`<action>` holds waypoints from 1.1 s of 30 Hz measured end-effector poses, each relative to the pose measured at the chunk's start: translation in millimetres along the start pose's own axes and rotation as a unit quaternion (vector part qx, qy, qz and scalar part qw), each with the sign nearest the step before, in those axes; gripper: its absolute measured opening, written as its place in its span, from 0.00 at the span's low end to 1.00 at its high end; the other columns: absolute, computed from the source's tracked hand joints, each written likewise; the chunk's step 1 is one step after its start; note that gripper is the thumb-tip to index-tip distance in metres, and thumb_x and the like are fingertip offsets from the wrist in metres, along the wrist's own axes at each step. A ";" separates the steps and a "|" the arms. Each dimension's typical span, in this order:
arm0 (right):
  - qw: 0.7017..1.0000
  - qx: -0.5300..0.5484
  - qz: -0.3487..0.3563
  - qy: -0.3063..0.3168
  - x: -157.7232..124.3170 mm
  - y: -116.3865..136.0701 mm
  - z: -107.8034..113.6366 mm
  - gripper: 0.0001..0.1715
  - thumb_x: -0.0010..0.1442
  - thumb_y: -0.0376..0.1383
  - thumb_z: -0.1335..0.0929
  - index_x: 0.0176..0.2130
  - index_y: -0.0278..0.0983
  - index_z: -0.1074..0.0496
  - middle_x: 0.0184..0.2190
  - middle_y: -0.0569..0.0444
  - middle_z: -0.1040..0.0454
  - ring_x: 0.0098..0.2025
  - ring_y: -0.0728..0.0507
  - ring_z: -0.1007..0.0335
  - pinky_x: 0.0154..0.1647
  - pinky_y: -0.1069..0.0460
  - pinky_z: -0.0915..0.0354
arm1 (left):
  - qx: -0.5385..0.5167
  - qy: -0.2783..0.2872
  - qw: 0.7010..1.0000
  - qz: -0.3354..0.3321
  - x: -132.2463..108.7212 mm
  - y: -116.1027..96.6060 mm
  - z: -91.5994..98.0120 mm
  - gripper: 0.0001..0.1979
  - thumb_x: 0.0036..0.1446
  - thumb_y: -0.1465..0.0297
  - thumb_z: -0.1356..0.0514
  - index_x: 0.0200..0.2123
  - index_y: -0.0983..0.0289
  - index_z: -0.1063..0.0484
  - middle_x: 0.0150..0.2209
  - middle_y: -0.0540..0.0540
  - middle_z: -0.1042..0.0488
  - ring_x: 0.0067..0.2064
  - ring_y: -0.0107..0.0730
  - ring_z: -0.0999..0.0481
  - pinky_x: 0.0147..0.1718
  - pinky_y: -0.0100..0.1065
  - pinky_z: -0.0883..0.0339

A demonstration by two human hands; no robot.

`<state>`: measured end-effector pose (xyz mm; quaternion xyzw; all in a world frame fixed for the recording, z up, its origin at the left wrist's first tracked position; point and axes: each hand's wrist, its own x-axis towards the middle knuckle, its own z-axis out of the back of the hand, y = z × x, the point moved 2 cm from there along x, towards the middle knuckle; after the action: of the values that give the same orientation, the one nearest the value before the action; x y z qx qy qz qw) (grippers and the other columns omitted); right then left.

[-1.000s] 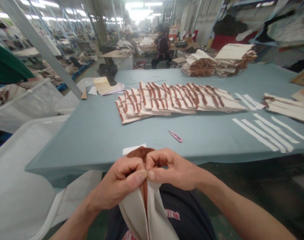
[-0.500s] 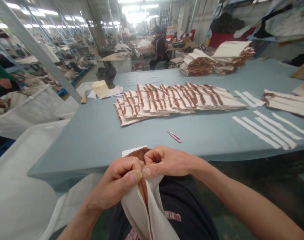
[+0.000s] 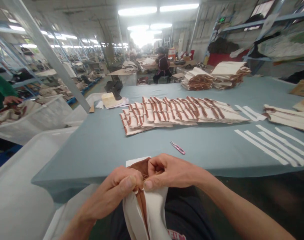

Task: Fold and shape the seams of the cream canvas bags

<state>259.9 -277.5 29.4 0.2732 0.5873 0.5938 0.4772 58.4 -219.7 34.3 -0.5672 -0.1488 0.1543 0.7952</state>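
A cream fabric piece (image 3: 157, 208) with a brown lining hangs over the table's near edge toward my lap. My left hand (image 3: 120, 186) pinches its left edge beside the brown opening. On the other edge, my right hand (image 3: 167, 171) is closed with thumb and fingers pressed together on the fabric. Both hands are close together at the top of the opening. A pink-handled thread snipper (image 3: 178, 147) lies just beyond them on the blue-green table (image 3: 96, 150). Farther back, overlapping cream pieces with brown trim (image 3: 172, 111) lie in a long row.
White strips (image 3: 269, 146) lie at the right. Folded fabric stacks (image 3: 198, 79) stand at the back. A yellowish block (image 3: 108, 99) rests on papers at the left corner. White bins (image 3: 49, 111) and a slanted metal post (image 3: 51, 56) flank the table's left side.
The view has tilted up, so the table and hands appear lower. My two hands are slightly farther apart, still pinching the fabric, and the brown lining between them shows more.
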 end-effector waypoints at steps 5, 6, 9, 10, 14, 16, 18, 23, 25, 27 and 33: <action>0.998 -0.054 0.019 -0.031 -0.5 11.9 5.3 0.31 0.54 0.60 0.24 0.31 0.36 0.30 0.23 0.62 0.38 0.27 0.51 0.46 0.24 0.54 0.52 | 0.084 -0.022 0.995 0.052 -0.6 -11.7 1.3 0.23 0.67 0.58 0.44 0.22 0.61 0.45 0.22 0.45 0.48 0.25 0.26 0.48 0.24 0.31 0.53; 0.996 -0.076 0.033 -0.038 0.4 11.9 7.3 0.30 0.57 0.60 0.26 0.31 0.36 0.30 0.23 0.62 0.38 0.27 0.50 0.46 0.25 0.54 0.51 | 0.103 -0.036 0.993 0.045 -2.0 -14.8 1.2 0.21 0.66 0.62 0.44 0.22 0.61 0.45 0.21 0.45 0.47 0.24 0.25 0.47 0.24 0.31 0.53; 0.982 -0.150 0.088 -0.076 6.8 3.2 14.7 0.32 0.67 0.60 0.35 0.27 0.38 0.36 0.22 0.62 0.43 0.26 0.50 0.48 0.27 0.53 0.53 | 0.125 -0.099 0.987 -0.013 -11.8 -19.8 6.3 0.21 0.65 0.64 0.44 0.21 0.60 0.48 0.20 0.45 0.48 0.23 0.25 0.46 0.24 0.30 0.51; 0.978 -0.158 0.104 -0.088 9.8 -2.2 17.0 0.35 0.69 0.62 0.38 0.26 0.38 0.39 0.23 0.62 0.45 0.27 0.49 0.49 0.27 0.52 0.53 | 0.117 -0.128 0.984 -0.033 -16.9 -18.9 10.6 0.23 0.66 0.62 0.44 0.21 0.60 0.49 0.20 0.45 0.48 0.23 0.25 0.46 0.23 0.30 0.51; 0.976 -0.137 0.130 -0.112 20.2 -22.2 19.3 0.40 0.67 0.70 0.45 0.27 0.40 0.42 0.25 0.61 0.45 0.29 0.48 0.48 0.30 0.52 0.50 | 0.024 -0.238 0.970 -0.036 -37.2 -5.4 35.4 0.29 0.69 0.51 0.44 0.21 0.60 0.48 0.20 0.45 0.46 0.22 0.25 0.45 0.21 0.28 0.49; 0.975 -0.134 0.137 -0.116 21.4 -22.8 15.4 0.42 0.64 0.73 0.46 0.27 0.40 0.41 0.24 0.61 0.45 0.28 0.48 0.48 0.29 0.52 0.50 | -0.012 -0.244 0.970 -0.002 -40.7 -1.4 44.5 0.31 0.67 0.46 0.44 0.21 0.60 0.46 0.20 0.45 0.45 0.22 0.25 0.46 0.20 0.28 0.50; 0.974 -0.126 0.151 -0.117 19.4 -14.8 9.7 0.44 0.62 0.74 0.45 0.27 0.39 0.39 0.24 0.61 0.45 0.27 0.48 0.48 0.29 0.52 0.50 | -0.014 -0.226 0.973 0.032 -37.1 -3.9 49.0 0.33 0.64 0.42 0.43 0.21 0.61 0.43 0.20 0.46 0.43 0.22 0.25 0.46 0.21 0.28 0.50; 0.966 -0.096 0.205 -0.122 12.7 24.5 -3.4 0.42 0.63 0.70 0.39 0.33 0.35 0.29 0.26 0.58 0.36 0.30 0.47 0.43 0.30 0.53 0.47 | 0.045 -0.156 0.985 0.063 -10.9 -28.2 43.9 0.36 0.57 0.34 0.43 0.21 0.62 0.39 0.20 0.46 0.43 0.23 0.25 0.46 0.21 0.27 0.53; 0.966 -0.097 0.204 -0.127 14.2 36.0 -6.1 0.37 0.61 0.67 0.33 0.35 0.35 0.26 0.28 0.57 0.32 0.30 0.48 0.41 0.30 0.53 0.45 | 0.055 -0.129 0.989 0.055 -2.1 -36.5 38.4 0.35 0.59 0.35 0.44 0.22 0.62 0.39 0.20 0.46 0.44 0.22 0.24 0.47 0.20 0.27 0.54; 0.969 -0.105 0.178 -0.132 16.9 41.1 -7.2 0.28 0.58 0.59 0.27 0.37 0.36 0.25 0.31 0.57 0.29 0.30 0.48 0.39 0.30 0.54 0.43 | 0.061 -0.128 0.989 0.041 3.6 -40.9 33.2 0.33 0.62 0.40 0.43 0.22 0.63 0.38 0.20 0.45 0.45 0.23 0.24 0.48 0.21 0.27 0.55; 0.949 -0.181 0.129 -0.223 6.0 37.3 -7.7 0.20 0.62 0.42 0.26 0.52 0.37 0.25 0.47 0.52 0.22 0.37 0.47 0.30 0.39 0.52 0.35 | 0.064 -0.206 0.976 0.027 9.3 -26.4 13.0 0.28 0.63 0.46 0.41 0.22 0.64 0.34 0.21 0.47 0.39 0.24 0.26 0.43 0.23 0.27 0.49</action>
<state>241.5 -270.1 62.5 0.3809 0.3084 0.6707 0.5567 63.5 -213.0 64.0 -0.4748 -0.2839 0.2983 0.7778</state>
